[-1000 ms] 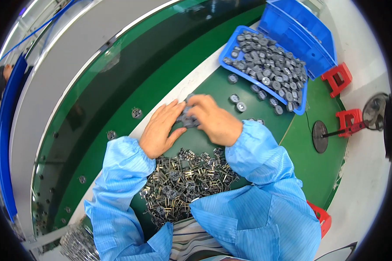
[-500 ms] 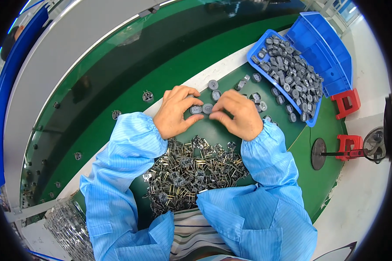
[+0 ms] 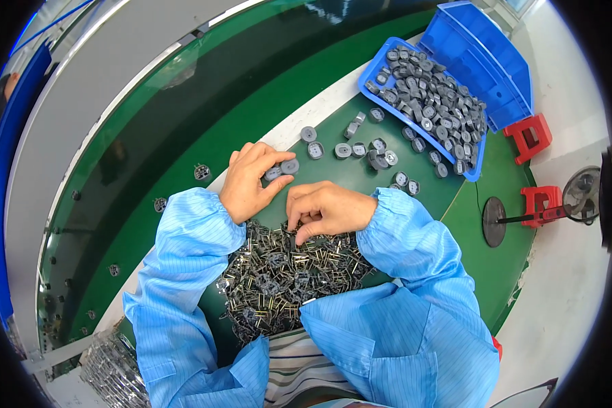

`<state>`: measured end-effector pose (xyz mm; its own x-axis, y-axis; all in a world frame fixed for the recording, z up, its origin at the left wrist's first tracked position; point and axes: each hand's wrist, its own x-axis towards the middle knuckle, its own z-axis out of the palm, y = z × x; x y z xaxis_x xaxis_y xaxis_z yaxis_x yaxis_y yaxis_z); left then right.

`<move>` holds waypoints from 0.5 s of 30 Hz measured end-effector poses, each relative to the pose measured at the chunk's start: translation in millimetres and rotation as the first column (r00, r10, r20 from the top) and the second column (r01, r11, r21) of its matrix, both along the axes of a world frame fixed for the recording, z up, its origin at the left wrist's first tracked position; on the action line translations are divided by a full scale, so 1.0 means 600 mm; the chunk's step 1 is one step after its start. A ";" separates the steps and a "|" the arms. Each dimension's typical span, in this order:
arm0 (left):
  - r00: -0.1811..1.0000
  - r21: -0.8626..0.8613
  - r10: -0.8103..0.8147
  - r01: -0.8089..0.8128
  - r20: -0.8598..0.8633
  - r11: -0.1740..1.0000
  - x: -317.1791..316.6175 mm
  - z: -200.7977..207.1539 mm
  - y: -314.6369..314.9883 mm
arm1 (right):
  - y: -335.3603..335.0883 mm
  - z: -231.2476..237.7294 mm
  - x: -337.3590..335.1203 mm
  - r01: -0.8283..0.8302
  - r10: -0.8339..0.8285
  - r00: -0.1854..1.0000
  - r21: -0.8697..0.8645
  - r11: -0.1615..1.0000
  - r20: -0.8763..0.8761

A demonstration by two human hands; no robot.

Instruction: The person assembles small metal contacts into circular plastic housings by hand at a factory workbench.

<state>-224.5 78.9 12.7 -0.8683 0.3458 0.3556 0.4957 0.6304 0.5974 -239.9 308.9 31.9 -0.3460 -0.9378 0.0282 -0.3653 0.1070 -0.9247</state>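
My left hand (image 3: 250,180) is curled around two small grey round plastic caps (image 3: 290,166), thumb on the near side and fingers on the far side, on the green table. My right hand (image 3: 330,209) is bent down over the far edge of a heap of small black parts with brass-coloured metal pins (image 3: 279,279). Its thumb and fingers are closed at the heap, and whatever lies between the fingertips is hidden. Several more grey caps (image 3: 358,149) lie loose beyond my right hand, some flat, some on edge.
A blue bin (image 3: 364,76) heaped with grey caps tilts at the far right. On the left runs a green conveyor belt (image 3: 139,224) carrying scattered small parts, bordered by a white ledge. Red stools (image 3: 542,204) and a fan (image 3: 582,194) stand at the right. Stacked clear trays (image 3: 115,370) sit lower left.
My right hand has left the grey caps and come down and nearer to the heap of pinned parts. My left hand stays around the caps. The whole view has shifted slightly.
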 end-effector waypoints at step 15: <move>1.000 -0.015 0.024 -0.024 0.005 1.000 0.001 -0.001 0.003 | 0.026 -0.002 -0.028 0.632 -0.652 0.752 -0.171 0.755 -0.098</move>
